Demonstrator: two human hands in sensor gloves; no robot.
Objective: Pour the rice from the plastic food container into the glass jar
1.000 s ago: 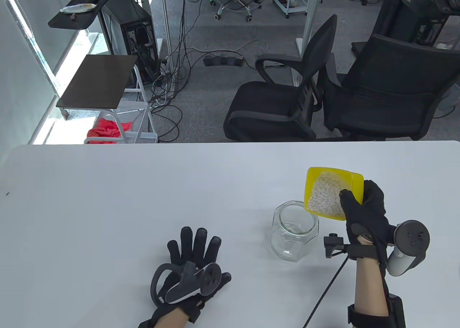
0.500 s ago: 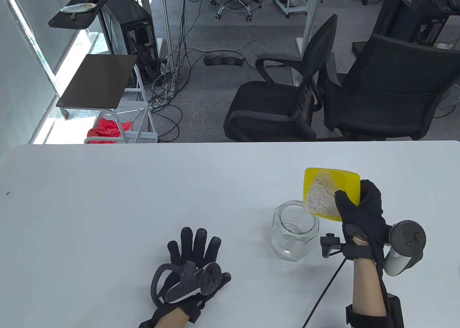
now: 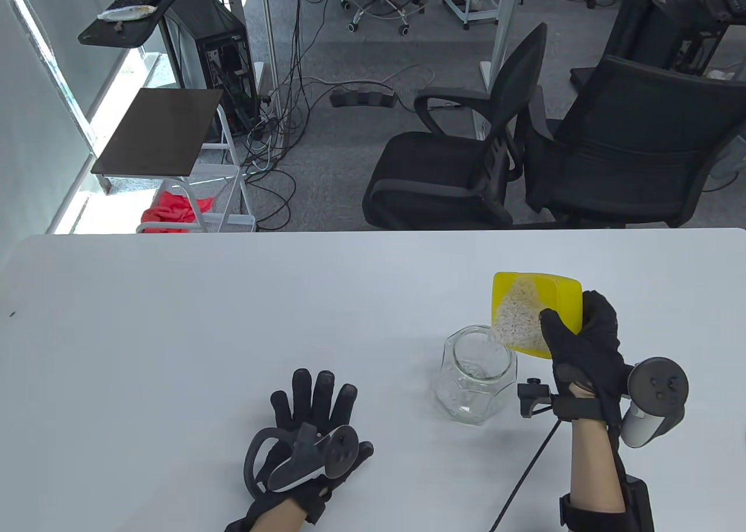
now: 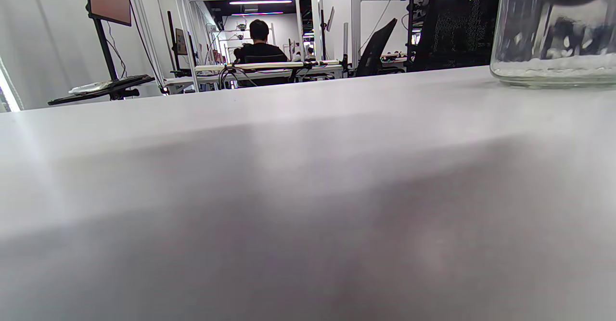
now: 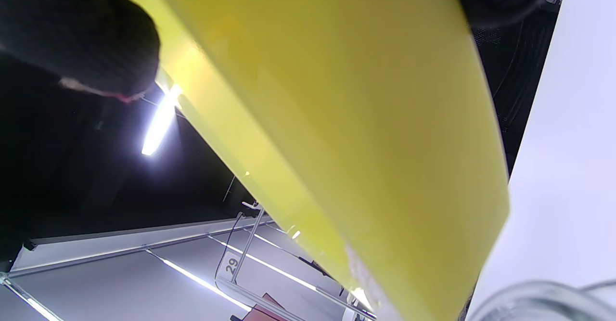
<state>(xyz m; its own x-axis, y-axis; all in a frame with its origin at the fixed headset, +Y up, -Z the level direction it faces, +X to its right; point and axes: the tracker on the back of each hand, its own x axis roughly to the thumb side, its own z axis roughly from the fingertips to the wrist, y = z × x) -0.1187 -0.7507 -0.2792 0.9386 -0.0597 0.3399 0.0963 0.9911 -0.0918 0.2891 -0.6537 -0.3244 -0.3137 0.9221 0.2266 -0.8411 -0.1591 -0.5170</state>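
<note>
My right hand grips a yellow plastic container of rice, tilted steeply to the left, its lower corner over the mouth of the glass jar. Rice runs from that corner into the jar. The jar stands upright on the white table, a thin layer of rice on its bottom in the left wrist view. The right wrist view is filled by the container's yellow underside, with the jar rim at the bottom right. My left hand rests flat on the table, fingers spread, left of the jar.
Two black office chairs stand just beyond the table's far edge. A black cable runs from my right wrist toward the front edge. A small side table and a wire basket of red cloth stand off the far left corner.
My right hand has tipped the yellow container further left and moved it slightly toward the jar. Rice has slid to the lower corner and now falls into the jar. My left hand has not moved.
</note>
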